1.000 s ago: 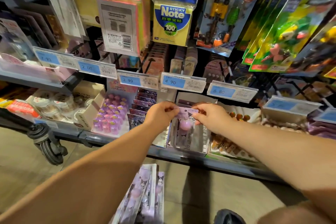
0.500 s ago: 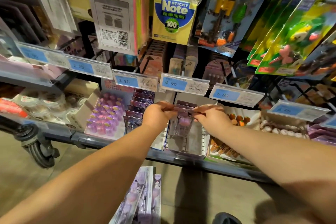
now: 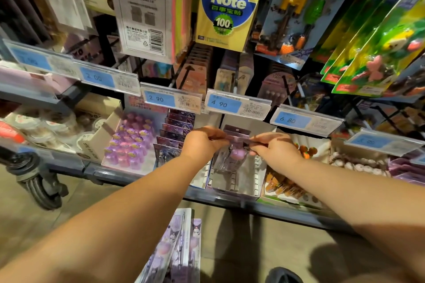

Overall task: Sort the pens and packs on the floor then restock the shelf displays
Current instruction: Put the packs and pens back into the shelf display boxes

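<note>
A shop shelf [image 3: 110, 173] hung with blue price tags [image 3: 224, 104] fills the view. Over a white display box [image 3: 232, 188] on its lower level, the left hand [image 3: 203, 142] and right hand [image 3: 273, 148] each pinch the top edge of a clear purple pack [image 3: 234, 156]. Their fingers are curled on it, and its lower end sits in the box. More purple packs [image 3: 174, 248] lie on the floor below.

One wide-angle camera rode on the person's head and looked forward and down, close to the lower shelf [image 3: 149, 179], near enough that the price tags [image 3: 226, 103] read clearly. Hanging packs [image 3: 226, 11] filled the top of its view, the floor [image 3: 96, 195] the bottom, and straight edges bowed toward the corners.
</note>
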### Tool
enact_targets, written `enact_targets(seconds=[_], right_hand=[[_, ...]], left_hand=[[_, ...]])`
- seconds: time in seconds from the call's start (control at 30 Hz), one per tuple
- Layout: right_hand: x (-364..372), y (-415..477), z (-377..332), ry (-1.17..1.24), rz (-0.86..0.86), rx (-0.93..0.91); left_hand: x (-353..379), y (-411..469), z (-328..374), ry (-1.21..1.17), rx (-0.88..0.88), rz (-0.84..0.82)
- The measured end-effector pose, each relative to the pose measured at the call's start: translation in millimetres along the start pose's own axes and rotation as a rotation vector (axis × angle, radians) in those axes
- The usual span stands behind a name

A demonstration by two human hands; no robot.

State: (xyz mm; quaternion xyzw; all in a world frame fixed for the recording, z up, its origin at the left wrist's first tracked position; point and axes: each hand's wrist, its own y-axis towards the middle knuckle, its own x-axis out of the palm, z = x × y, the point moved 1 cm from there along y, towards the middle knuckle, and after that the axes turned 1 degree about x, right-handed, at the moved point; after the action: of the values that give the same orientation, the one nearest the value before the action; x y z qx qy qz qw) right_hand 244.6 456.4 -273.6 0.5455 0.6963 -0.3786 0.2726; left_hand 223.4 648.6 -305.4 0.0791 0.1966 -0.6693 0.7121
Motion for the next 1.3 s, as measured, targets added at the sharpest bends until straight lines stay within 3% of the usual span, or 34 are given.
enact_targets(seconds=[0.2, 0.97, 1.3], right_hand=[[-3, -3, 2, -0.119, -0.054, -0.008], [-1, -3, 0, -0.181, -0.128, 0.016], [8, 3, 1, -0.064, -0.099, -0.028]], left_hand=[[4, -4, -5, -0.109, 0.004, 0.026], [1, -5, -6, -0.041, -0.02, 0.047], [11, -3, -13, -0.094, -0.093, 0.088]])
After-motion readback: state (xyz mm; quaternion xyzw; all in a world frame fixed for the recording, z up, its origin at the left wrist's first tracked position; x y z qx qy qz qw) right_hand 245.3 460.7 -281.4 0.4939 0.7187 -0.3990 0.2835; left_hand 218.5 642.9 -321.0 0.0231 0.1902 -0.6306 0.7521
